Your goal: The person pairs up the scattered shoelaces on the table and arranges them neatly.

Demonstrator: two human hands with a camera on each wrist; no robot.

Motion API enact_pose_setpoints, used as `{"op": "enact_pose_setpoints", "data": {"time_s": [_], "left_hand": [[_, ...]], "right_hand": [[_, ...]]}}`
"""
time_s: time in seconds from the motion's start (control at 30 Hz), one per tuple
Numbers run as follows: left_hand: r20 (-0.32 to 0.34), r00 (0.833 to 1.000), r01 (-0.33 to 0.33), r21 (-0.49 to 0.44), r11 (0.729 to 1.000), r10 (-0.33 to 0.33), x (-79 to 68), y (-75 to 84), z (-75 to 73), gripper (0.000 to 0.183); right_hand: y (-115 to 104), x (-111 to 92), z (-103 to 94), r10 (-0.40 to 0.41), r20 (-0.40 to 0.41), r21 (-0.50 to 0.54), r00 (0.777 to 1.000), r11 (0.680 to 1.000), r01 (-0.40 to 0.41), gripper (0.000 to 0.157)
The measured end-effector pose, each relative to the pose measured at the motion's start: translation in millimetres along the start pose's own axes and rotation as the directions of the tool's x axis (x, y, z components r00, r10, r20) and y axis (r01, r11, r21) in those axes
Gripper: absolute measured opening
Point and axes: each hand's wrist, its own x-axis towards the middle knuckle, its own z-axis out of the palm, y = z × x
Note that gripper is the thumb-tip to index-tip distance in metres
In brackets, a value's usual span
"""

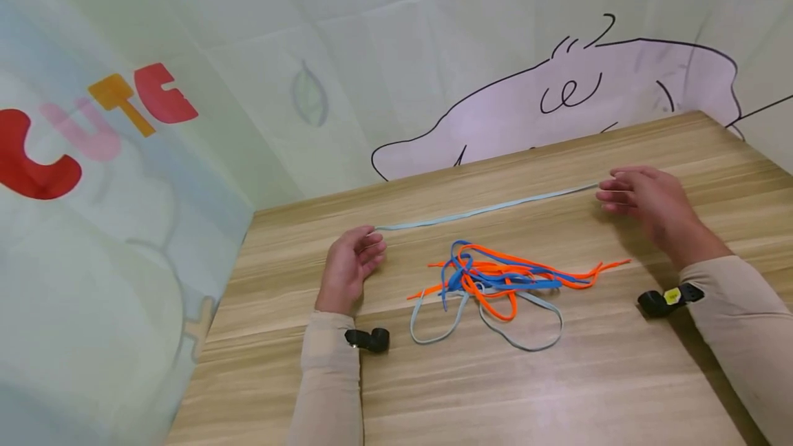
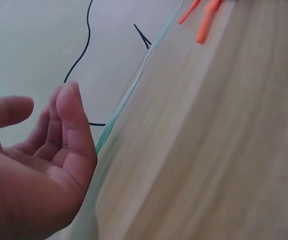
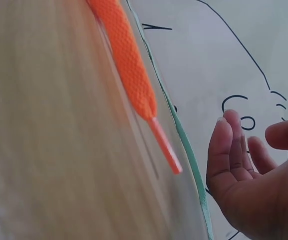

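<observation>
A pale blue-green flat shoelace (image 1: 471, 213) lies stretched out nearly straight across the back of the wooden table. By its left end is my left hand (image 1: 349, 267), fingers loosely bent. In the left wrist view the thumb stands apart from the fingers, and the lace passes behind them. My right hand (image 1: 659, 202) is at the other end, also with its thumb apart and nothing pinched in the right wrist view. Nearer me lies a tangled pile with an orange shoelace (image 3: 129, 60), a blue shoelace (image 1: 545, 285) and a pale grey-blue shoelace (image 1: 526, 349) forming loops.
The wooden table (image 1: 279, 294) meets a printed cloth backdrop (image 1: 372, 54) along its back and left edges. Black wrist cameras (image 1: 372, 340) sit on both sleeves, the right one (image 1: 657, 303) close to the pile's right side.
</observation>
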Motion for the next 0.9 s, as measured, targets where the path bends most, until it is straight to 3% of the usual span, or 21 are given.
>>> {"op": "enact_pose_setpoints", "data": {"time_s": [0.1, 0.23, 0.5, 0.63, 0.77, 0.9], "left_hand": [[0.048, 0.999, -0.001, 0.140, 0.990, -0.005, -1.2, -1.8, 3.6, 0.030], [0.125, 0.992, -0.018, 0.307, 0.952, -0.022, -4.8, -2.7, 9.8, 0.029], [0.243, 0.968, -0.064, 0.481, 0.875, -0.063, -14.6, -4.9, 19.0, 0.026], [0.294, 0.952, -0.102, 0.575, 0.812, -0.089, -20.3, -6.1, 21.2, 0.022], [0.314, 0.944, -0.136, 0.656, 0.742, -0.104, -27.2, -6.4, 23.6, 0.019], [0.355, 0.928, -0.203, 0.737, 0.645, -0.114, -32.9, -5.8, 26.6, 0.018]], "right_hand": [[0.0, 0.0, 1.8, -0.004, 0.000, -0.020, 1.000, 1.000, 0.004, 0.025], [-0.7, -0.1, 3.5, -0.016, -0.019, -0.013, 1.000, 1.000, 0.015, 0.027], [-2.0, -1.2, 5.7, -0.016, 0.015, -0.036, 1.000, 0.999, 0.017, 0.023], [-1.8, -1.7, 6.9, -0.030, 0.033, -0.023, 0.999, 0.999, 0.031, 0.018], [-1.7, -2.0, 8.3, -0.029, 0.035, -0.068, 0.999, 0.997, 0.031, 0.023], [-1.5, -1.8, 9.2, -0.024, 0.036, -0.096, 0.999, 0.995, 0.027, 0.027]]}}
